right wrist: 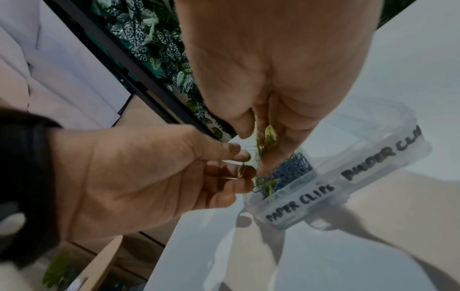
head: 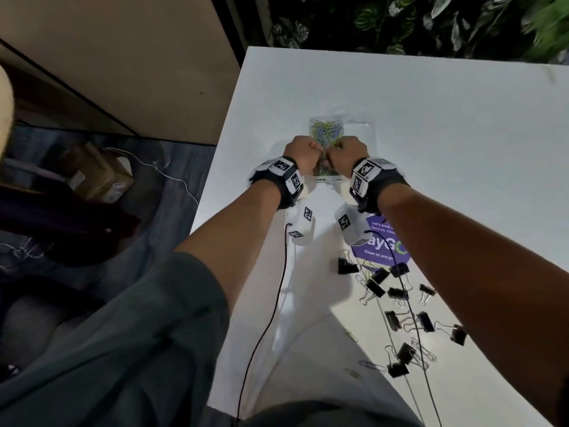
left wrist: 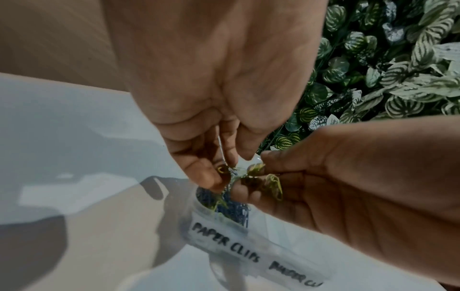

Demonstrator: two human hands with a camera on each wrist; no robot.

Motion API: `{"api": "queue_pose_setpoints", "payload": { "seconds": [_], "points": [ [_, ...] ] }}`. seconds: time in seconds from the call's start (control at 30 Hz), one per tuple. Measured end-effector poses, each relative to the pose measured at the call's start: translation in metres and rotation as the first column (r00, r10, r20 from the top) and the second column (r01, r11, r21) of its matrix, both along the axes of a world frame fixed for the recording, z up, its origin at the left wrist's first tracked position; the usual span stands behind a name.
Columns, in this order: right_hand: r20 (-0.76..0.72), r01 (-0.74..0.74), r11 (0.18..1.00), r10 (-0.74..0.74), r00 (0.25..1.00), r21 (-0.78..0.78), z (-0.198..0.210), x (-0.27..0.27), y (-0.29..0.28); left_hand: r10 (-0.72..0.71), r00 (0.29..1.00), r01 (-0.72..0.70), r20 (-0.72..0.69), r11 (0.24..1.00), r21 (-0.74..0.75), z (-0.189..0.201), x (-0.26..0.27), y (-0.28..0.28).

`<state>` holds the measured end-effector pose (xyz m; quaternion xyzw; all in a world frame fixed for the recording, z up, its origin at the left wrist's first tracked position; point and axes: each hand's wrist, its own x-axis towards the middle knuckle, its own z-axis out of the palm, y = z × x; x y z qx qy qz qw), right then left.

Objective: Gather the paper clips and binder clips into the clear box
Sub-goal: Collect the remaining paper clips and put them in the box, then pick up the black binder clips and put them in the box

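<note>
The clear box (head: 372,126) stands mid-table, its front wall (right wrist: 298,204) lettered "PAPER CLIPS" and "BINDER CLIPS". Its left compartment holds a heap of blue and yellow paper clips (head: 324,131); the right compartment looks bare. Both hands hover close together over the left compartment. My left hand (head: 303,155) pinches a few yellow clips (left wrist: 220,170) in its fingertips. My right hand (head: 346,154) pinches a yellow bunch (right wrist: 268,135), which hangs just above the heap. Several black binder clips (head: 397,294) lie scattered near the front right, with a few loose paper clips (head: 351,335) beside them.
A purple sticker (head: 381,241) lies on the white table (head: 462,149) under my right forearm. Black cables (head: 283,272) trail from both wrists across the table. The table's left edge drops to a floor with cardboard boxes (head: 98,177). A leafy wall (head: 400,20) stands behind.
</note>
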<state>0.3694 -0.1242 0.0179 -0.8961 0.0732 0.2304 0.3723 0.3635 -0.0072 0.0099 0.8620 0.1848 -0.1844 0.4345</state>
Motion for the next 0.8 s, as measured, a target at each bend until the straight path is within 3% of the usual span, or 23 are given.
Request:
{"api": "queue_pose_setpoints", "payload": {
  "seconds": [0.2,0.4,0.53,0.63,0.8],
  "points": [
    [-0.004,0.044,0.977,-0.044,0.999,0.209,-0.009,-0.008,-0.012,0.079,0.993,-0.083,0.092,0.996,0.043,-0.01,-0.014,0.043],
    [0.03,0.19,0.863,-0.23,0.973,0.467,0.001,-0.06,-0.047,-0.103,0.995,0.089,0.014,0.917,0.388,-0.032,-0.074,0.088],
    [0.006,0.234,0.886,-0.258,0.966,0.4,-0.015,-0.12,-0.09,0.066,0.99,-0.116,0.126,0.888,0.444,-0.052,-0.124,0.105],
    [0.034,0.221,0.925,-0.243,0.969,0.308,-0.032,-0.161,-0.116,0.253,0.954,-0.296,0.16,0.876,0.38,-0.054,-0.149,0.11],
    [0.056,0.158,0.963,-0.174,0.983,0.217,-0.047,-0.208,-0.138,0.298,0.942,-0.334,0.153,0.87,0.363,-0.058,-0.18,0.11]
  ]
}}
